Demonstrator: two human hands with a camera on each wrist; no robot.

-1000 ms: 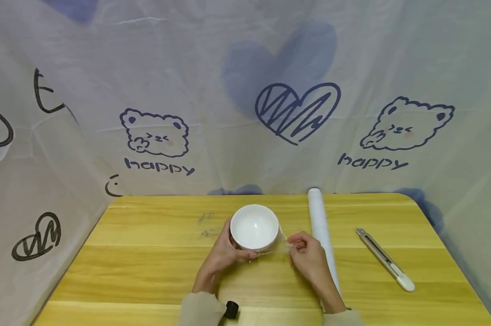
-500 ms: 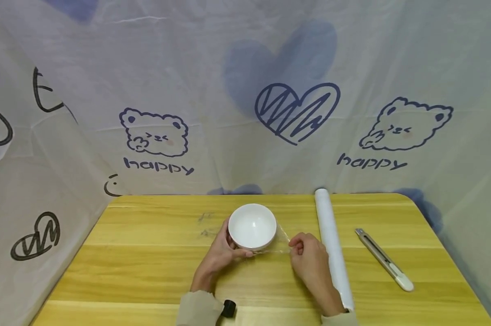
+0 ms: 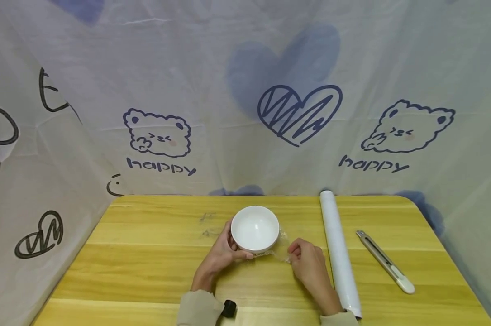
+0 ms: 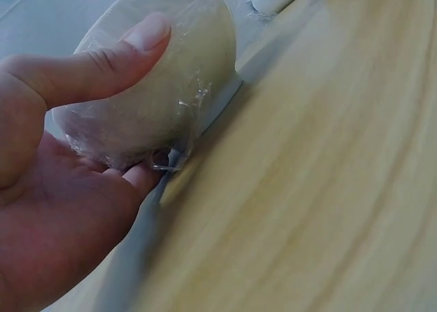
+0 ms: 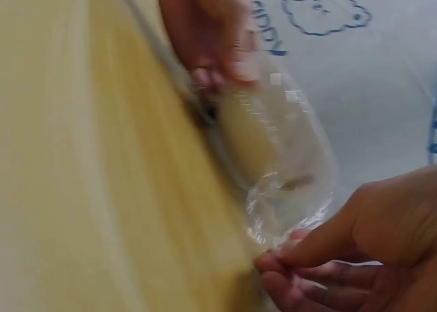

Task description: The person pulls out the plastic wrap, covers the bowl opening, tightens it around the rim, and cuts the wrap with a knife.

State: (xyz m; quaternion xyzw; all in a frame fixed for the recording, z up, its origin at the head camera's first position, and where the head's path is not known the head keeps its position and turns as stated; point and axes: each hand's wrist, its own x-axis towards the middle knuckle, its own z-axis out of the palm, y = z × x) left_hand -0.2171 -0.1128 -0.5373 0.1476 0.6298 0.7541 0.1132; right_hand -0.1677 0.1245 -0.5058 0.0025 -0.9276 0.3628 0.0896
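Observation:
A white bowl (image 3: 255, 228) sits near the middle of the table, partly covered in clear cling film (image 4: 194, 104). My left hand (image 3: 218, 257) grips its left side, the thumb along the near wall and the fingers round and under it. Off the bowl's right side, loose cling film (image 3: 280, 248) stretches to my right hand (image 3: 310, 267). Thumb and fingers there pinch the film's edge, as the right wrist view shows beside the film (image 5: 263, 209). In that view the left hand (image 5: 212, 32) appears blurred at the bowl's other end.
A long white roll (image 3: 340, 253) lies just right of my right hand, running from the table's back edge toward the front. Farther right rests a utility knife (image 3: 385, 262). The wooden table (image 3: 139, 271) backs onto a printed cloth (image 3: 237, 136).
The white roll has rolled to the right, away from the bowl. The film between bowl and right hand was taut half a second ago and now looks slacker. My left hand keeps its grip.

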